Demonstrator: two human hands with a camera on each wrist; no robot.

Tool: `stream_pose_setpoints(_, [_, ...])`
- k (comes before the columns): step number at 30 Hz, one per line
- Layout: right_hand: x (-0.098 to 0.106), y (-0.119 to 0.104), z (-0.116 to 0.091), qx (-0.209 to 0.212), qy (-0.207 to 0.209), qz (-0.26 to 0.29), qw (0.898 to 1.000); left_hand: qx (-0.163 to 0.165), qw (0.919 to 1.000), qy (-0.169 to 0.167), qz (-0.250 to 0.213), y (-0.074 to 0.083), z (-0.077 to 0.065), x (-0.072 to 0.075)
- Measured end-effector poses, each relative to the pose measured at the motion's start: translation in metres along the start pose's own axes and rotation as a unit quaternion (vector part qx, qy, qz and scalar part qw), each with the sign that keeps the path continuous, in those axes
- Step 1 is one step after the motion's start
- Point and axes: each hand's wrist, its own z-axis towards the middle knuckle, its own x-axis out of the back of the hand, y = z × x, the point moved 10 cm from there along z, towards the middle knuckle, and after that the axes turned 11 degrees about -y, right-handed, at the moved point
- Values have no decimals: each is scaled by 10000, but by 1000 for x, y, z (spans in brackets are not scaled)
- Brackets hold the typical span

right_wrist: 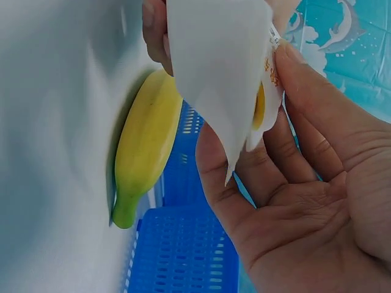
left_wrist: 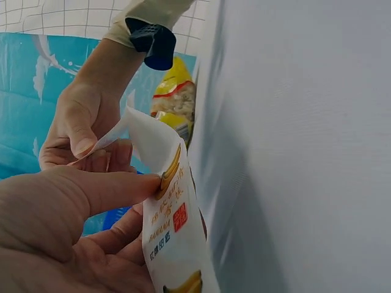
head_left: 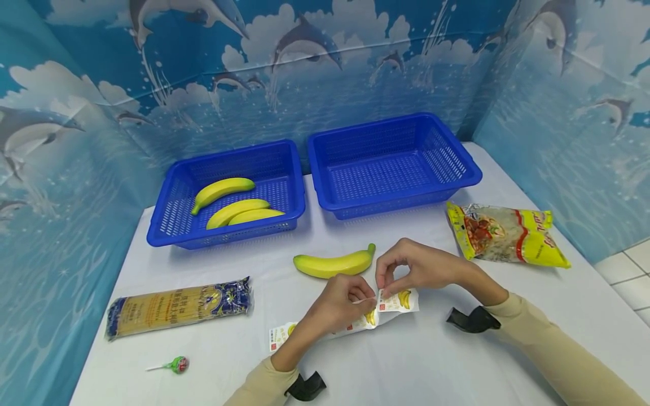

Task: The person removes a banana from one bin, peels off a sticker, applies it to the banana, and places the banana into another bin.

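Observation:
A strip of white banana-printed stickers (head_left: 281,336) stretches between both hands over the front of the table. My left hand (head_left: 335,307) pinches it near its middle, thumb on the printed side, as the left wrist view shows on the sticker strip (left_wrist: 174,210). With thumb and fingers, my right hand (head_left: 424,264) pinches the label (head_left: 398,300) at the right end. In the right wrist view the white backing (right_wrist: 214,61) hangs bent in front of that hand's fingers. Just beyond the hands lies a single yellow banana (head_left: 332,264) with a green stem tip.
Behind stand two blue baskets; the left basket (head_left: 167,217) holds three bananas (head_left: 223,190), and the right basket (head_left: 396,200) is beside it. A noodle packet (head_left: 178,307) and a lollipop (head_left: 179,365) lie at left, a yellow food bag (head_left: 508,234) at right. Dolphin-print curtains (head_left: 304,84) enclose the table.

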Motion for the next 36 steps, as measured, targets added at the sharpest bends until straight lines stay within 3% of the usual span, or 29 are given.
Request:
stream_pose_setpoints(7, [4,0,1,-13,107,184,9998,-73,9997,125,180,-2,1,-3])
stream_pose_setpoints(12, [7,0,2,86,233,271,9993,-301,9970,250,675,0,3,-5])
stream_pose_setpoints(18, [13,-4,4,265,465,107,9985,-393,9838,408,1702,11,1,-4])
stream_pose_setpoints(22, [17,-9,6,422,592,68,9973,-309,9780,442,2016,16,-2,-1])
stream_pose_setpoints(29, [23,-10,9,483,812,91,9955,-497,9842,293,1673,26,-10,15])
stream_pose_setpoints(36, [33,-6,13,324,1231,167,9917,-542,9917,185,1154,32,-18,45])
